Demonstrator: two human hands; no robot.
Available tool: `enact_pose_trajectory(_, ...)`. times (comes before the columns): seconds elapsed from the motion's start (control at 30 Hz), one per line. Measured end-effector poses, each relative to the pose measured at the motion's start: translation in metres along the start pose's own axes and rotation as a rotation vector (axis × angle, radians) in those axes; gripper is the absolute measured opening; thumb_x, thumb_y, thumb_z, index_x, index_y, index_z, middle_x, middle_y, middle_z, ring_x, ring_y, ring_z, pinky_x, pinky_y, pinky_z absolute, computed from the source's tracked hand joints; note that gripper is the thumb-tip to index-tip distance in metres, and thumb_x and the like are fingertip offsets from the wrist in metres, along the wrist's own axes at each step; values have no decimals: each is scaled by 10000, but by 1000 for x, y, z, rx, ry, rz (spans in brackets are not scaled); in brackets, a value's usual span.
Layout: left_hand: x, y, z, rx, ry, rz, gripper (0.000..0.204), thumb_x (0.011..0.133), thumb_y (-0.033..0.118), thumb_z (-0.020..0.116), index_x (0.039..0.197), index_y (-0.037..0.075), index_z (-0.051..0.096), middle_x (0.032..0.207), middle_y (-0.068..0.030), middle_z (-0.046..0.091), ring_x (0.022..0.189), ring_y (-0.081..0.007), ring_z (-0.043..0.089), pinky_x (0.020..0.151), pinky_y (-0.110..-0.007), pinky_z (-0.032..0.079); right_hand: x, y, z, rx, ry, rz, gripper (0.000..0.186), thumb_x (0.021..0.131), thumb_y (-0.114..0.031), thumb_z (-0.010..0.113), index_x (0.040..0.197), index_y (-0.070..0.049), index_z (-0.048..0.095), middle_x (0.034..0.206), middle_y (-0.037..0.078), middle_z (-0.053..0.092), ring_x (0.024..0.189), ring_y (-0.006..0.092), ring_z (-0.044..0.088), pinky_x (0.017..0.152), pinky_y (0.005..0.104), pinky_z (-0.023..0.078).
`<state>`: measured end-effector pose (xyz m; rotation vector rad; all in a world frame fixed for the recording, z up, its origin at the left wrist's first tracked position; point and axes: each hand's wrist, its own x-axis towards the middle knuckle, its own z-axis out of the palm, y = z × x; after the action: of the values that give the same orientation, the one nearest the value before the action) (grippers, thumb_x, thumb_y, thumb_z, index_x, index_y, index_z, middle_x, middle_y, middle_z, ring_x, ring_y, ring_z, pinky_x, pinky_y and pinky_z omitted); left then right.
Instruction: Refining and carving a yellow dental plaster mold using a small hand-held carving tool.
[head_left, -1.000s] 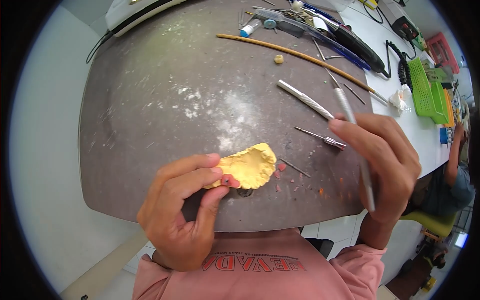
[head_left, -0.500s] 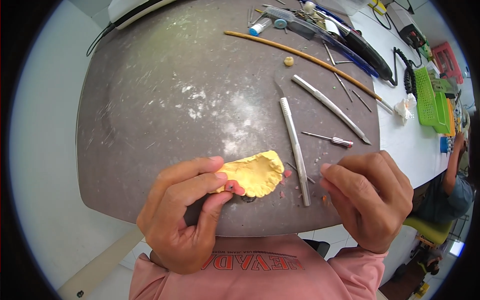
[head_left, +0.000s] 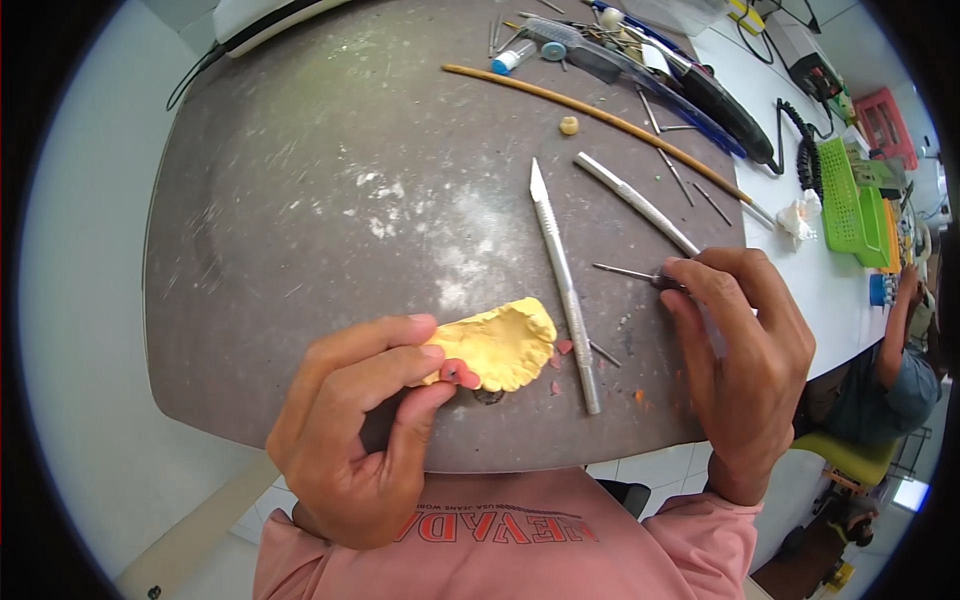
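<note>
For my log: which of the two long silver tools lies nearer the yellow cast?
The silver knife just right of the cast, its blade showing at the far end; the other tool lies farther right, its near end at the right hand.

Dental lab, prob. — 1 yellow tooth cast point(head_left: 505, 345), craft knife point(head_left: 567, 290), handpiece point(head_left: 725, 112) w/ coiled cord point(head_left: 807, 165) — scuffed worktop point(head_left: 290, 240).

"What's the dental cast point(head_left: 505, 345) in the left fingers point(head_left: 380, 335) made of?"

"Matt plaster, it seems, bumpy along the teeth. The pink piece point(head_left: 461, 373) at those fingertips looks smooth and waxy."

"And the knife point(head_left: 566, 285) between them and the right fingers point(head_left: 710, 280)?"

"Silvery metal with a knurled grip. The screwdriver point(head_left: 635, 272) at the right fingers has a metal shaft."

"The worktop point(head_left: 290, 250)?"

"Scuffed, mostly dull, glossier ahead of the left fingers. Farther ahead, the long stick point(head_left: 600, 112) looks like smooth wood."
</note>
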<state>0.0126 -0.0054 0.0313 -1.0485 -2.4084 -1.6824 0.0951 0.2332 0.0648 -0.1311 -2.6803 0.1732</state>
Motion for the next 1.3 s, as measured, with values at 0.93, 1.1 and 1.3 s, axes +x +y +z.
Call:
enact_pose_trajectory(0.93, -1, 12, -8, 92, -3, -28, 638, 726, 113, 889, 1286, 8, 602, 1305, -179, 571, 1114, -225, 618, 884, -328, 519, 21, -40, 1, 268, -89, -11, 260, 838, 80, 632, 1066, -28, 697, 879, 91, 636, 695, 173, 649, 577, 303, 502)
enact_pose_trajectory(1.1, 35, 20, -40, 153, -343, 102, 879, 672, 95, 863, 1457, 44, 470, 1489, -165, 453, 1330, -309, 498, 1046, -416, 450, 10, -22, -8, 533, 10, 143, 220, 886, 97, 608, 1081, 17, 671, 992, 80, 596, 836, 109, 608, 720, 216, 489)
enact_pose_trajectory(1.3, 85, 17, -53, 232, -772, 314, 916, 659, 76, 803, 1498, 90, 436, 1535, -134, 432, 1392, -362, 437, 1131, -438, 394, -11, -32, 6, 1044, 399, 109, 290, 873, -84, 774, 1048, 2, 559, 960, 69, 563, 850, 124, 566, 779, 256, 468)
